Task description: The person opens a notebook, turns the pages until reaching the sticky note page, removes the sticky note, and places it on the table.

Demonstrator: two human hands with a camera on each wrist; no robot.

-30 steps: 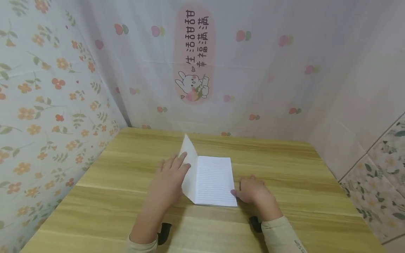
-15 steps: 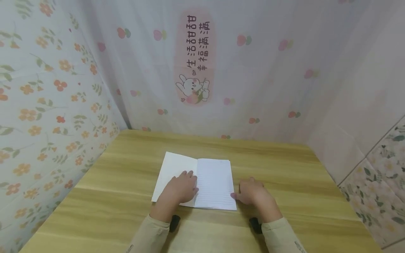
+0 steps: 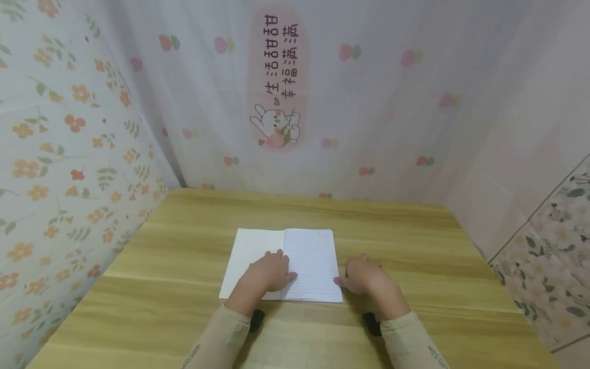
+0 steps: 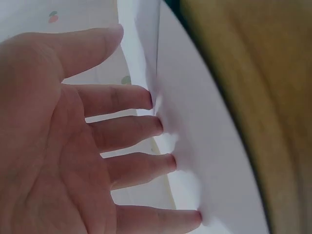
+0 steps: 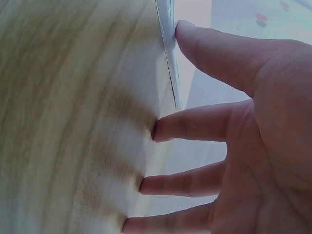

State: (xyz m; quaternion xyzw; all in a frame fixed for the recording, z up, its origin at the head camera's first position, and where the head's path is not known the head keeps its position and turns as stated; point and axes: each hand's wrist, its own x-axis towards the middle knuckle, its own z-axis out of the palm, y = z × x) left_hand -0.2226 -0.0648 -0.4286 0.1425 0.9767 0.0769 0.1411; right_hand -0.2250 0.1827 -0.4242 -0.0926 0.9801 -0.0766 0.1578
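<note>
An opened notebook (image 3: 311, 256) lies flat on the table, its blank white left side (image 3: 251, 246) beside a ruled right page. My left hand (image 3: 272, 271) rests by the fold. In the left wrist view its straight, spread fingers (image 4: 136, 165) press their tips on the white sheet, thumb held off it. At the notebook's right edge is my right hand (image 3: 366, 277), the thumb (image 5: 209, 46) on the page margin. The right wrist view has its other fingers (image 5: 190, 124) straight, with their tips on the wood next to the pages.
The wood-grain table (image 3: 405, 241) reaches back to a white curtain (image 3: 392, 118) with fruit prints and a rabbit picture. Flowered cloth (image 3: 69, 169) hangs on the left, and a flowered panel (image 3: 553, 246) stands at the right.
The cover side, raised under my left hand a second ago, has come down flat to the left. My left hand has moved right and down to the fold. My right hand has stayed put.
</note>
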